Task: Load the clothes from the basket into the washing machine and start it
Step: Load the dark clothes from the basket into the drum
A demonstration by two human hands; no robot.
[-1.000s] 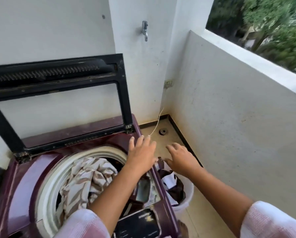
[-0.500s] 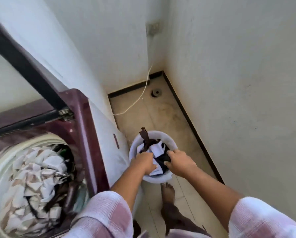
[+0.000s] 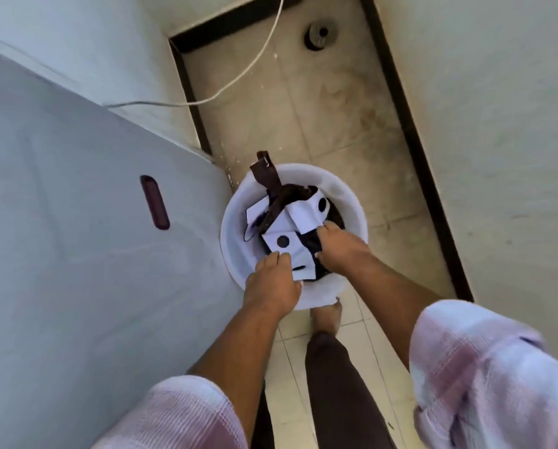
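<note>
Head view: left hand, right hand both clutch clothes inside basket.

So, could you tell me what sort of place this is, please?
Probably a home laundry corner: the grey side of a washing machine, a drain in the tiled floor, and a white basket of clothes.

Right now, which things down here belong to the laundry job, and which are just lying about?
Job: basket; clothes in it; left hand and right hand, gripping them; washing machine, its grey side only.
Lying about: white cable on the floor; floor drain.
</note>
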